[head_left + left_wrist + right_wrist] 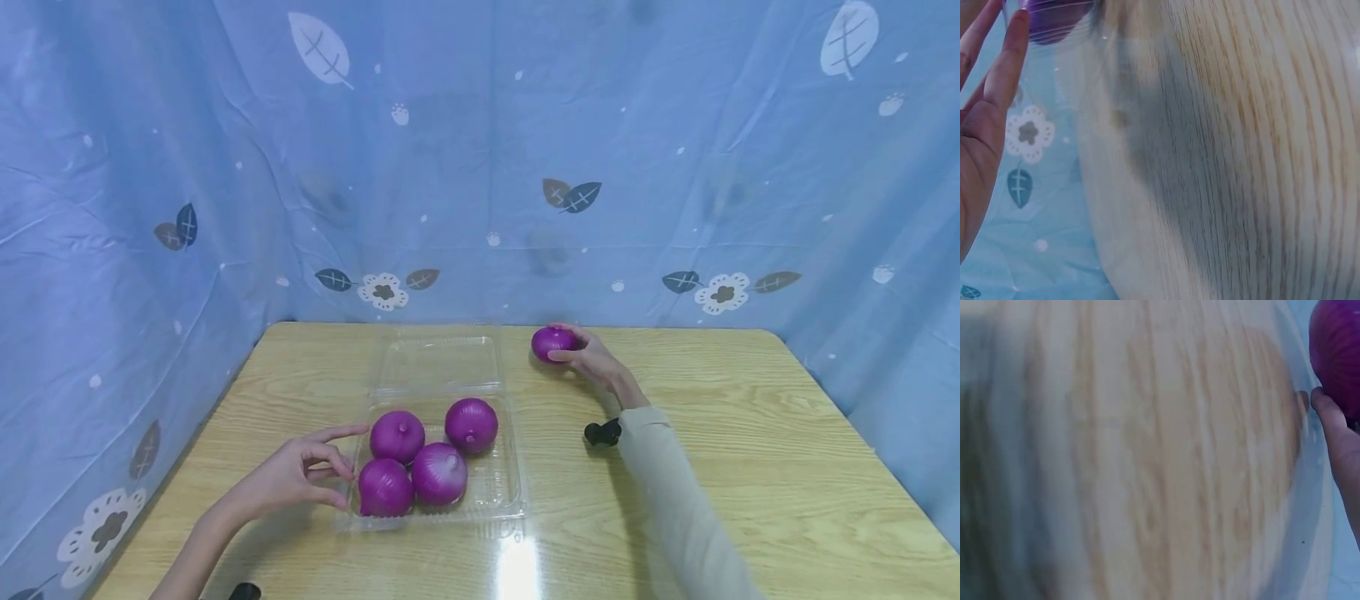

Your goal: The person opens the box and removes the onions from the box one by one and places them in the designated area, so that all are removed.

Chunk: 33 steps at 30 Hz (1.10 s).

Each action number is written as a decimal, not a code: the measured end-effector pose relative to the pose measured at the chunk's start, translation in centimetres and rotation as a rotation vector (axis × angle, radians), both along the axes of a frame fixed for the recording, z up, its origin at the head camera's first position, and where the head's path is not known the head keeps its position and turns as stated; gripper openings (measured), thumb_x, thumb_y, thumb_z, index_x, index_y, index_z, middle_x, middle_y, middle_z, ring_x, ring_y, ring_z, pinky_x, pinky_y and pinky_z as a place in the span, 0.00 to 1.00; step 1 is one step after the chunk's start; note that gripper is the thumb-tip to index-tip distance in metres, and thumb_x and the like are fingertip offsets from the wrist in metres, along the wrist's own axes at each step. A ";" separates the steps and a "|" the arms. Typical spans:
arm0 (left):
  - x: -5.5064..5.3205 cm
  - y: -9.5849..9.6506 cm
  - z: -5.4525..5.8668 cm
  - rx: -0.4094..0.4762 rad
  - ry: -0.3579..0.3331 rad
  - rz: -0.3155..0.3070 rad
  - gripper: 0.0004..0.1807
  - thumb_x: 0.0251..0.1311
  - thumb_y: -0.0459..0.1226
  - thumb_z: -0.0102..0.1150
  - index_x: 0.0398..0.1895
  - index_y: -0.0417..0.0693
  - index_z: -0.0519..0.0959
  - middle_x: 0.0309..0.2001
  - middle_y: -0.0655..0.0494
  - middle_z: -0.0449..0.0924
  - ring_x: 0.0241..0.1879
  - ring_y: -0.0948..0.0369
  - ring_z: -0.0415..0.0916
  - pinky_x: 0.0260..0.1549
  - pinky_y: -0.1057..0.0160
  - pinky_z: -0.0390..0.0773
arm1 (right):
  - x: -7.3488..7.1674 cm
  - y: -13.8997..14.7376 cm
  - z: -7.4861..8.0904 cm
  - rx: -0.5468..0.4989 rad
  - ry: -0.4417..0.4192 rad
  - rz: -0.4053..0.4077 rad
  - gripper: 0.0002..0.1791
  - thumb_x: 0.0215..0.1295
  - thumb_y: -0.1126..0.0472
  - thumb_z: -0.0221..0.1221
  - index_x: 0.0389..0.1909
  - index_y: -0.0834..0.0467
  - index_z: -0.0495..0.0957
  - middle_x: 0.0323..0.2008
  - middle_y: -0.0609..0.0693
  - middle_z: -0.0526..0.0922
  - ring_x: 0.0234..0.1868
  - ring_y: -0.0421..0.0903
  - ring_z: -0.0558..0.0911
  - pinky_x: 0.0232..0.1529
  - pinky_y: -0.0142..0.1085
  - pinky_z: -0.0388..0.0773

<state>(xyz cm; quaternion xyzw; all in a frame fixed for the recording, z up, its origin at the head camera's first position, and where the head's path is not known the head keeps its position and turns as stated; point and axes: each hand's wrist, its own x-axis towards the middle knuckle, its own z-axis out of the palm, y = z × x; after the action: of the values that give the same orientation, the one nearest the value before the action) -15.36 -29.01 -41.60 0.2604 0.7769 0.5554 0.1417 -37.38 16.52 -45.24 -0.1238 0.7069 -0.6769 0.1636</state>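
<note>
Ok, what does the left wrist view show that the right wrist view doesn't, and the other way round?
Only the left wrist view shows the left hand, part of an onion seen through clear plastic, and a white flower print.

Only the right wrist view shows the right hand holding another onion.

Both share the wooden table and some of the blue curtain.

wood-grain table (780, 433) | blue cloth (465, 150) behind, leaf-and-flower prints (383, 292) | bright glare (517, 571) on tabletop
</note>
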 end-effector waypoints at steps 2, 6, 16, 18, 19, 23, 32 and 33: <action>0.0 0.0 0.0 -0.002 0.006 0.002 0.10 0.47 0.31 0.71 0.33 0.40 0.81 0.67 0.26 0.53 0.47 0.56 0.79 0.53 0.67 0.76 | -0.1 0.0 -0.2 0.070 0.029 -0.010 0.38 0.57 0.70 0.64 0.69 0.58 0.63 0.70 0.63 0.53 0.67 0.64 0.59 0.65 0.51 0.64; 0.1 0.0 0.0 0.015 0.009 -0.008 0.10 0.48 0.30 0.71 0.33 0.38 0.81 0.67 0.24 0.52 0.48 0.56 0.79 0.53 0.66 0.76 | -0.3 -0.1 -0.3 0.120 0.070 0.012 0.40 0.54 0.70 0.67 0.69 0.56 0.63 0.70 0.61 0.56 0.67 0.63 0.61 0.66 0.52 0.62; 0.0 -0.1 -0.3 0.043 -0.001 -0.021 0.10 0.48 0.28 0.70 0.34 0.36 0.81 0.68 0.35 0.58 0.48 0.56 0.78 0.53 0.64 0.77 | -0.5 -0.5 0.0 0.132 0.187 0.082 0.48 0.47 0.79 0.66 0.70 0.65 0.55 0.67 0.68 0.60 0.68 0.64 0.59 0.69 0.54 0.57; 0.0 0.0 -0.3 0.041 -0.005 -0.018 0.10 0.48 0.29 0.70 0.34 0.36 0.81 0.68 0.35 0.58 0.48 0.56 0.78 0.53 0.64 0.77 | -0.5 -0.5 0.1 0.139 0.191 0.091 0.49 0.46 0.80 0.66 0.70 0.66 0.54 0.67 0.68 0.60 0.68 0.65 0.59 0.68 0.55 0.57; 0.0 0.0 -0.3 0.039 -0.008 -0.016 0.10 0.48 0.29 0.70 0.34 0.36 0.81 0.68 0.34 0.58 0.48 0.56 0.78 0.53 0.64 0.77 | -0.4 -0.5 0.1 0.145 0.189 0.094 0.49 0.46 0.80 0.66 0.71 0.65 0.54 0.67 0.68 0.60 0.68 0.65 0.59 0.68 0.55 0.56; 0.0 0.0 -0.3 0.033 -0.009 -0.010 0.10 0.48 0.29 0.70 0.34 0.37 0.81 0.67 0.28 0.54 0.48 0.56 0.78 0.53 0.64 0.77 | -0.3 -0.6 0.4 0.164 0.168 0.099 0.51 0.46 0.80 0.67 0.72 0.63 0.52 0.68 0.68 0.59 0.68 0.64 0.58 0.69 0.55 0.56; 0.0 0.0 -0.2 0.012 -0.003 0.000 0.10 0.47 0.29 0.71 0.33 0.39 0.81 0.67 0.26 0.53 0.48 0.57 0.78 0.52 0.65 0.77 | -0.6 -0.2 0.5 0.143 0.147 0.107 0.51 0.47 0.79 0.65 0.73 0.62 0.53 0.68 0.66 0.60 0.69 0.62 0.59 0.68 0.52 0.59; 0.0 0.0 -0.2 0.007 -0.007 0.003 0.10 0.47 0.30 0.71 0.33 0.39 0.81 0.67 0.26 0.53 0.48 0.58 0.78 0.52 0.65 0.77 | -0.7 -0.1 0.5 0.140 0.151 0.110 0.50 0.48 0.79 0.65 0.73 0.62 0.52 0.68 0.66 0.60 0.69 0.62 0.59 0.68 0.51 0.60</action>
<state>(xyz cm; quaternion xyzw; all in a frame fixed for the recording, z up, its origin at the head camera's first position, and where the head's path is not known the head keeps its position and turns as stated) -15.34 -28.97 -41.75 0.2575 0.7749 0.5594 0.1427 -38.04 16.45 -44.77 -0.2013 0.7548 -0.6048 0.1552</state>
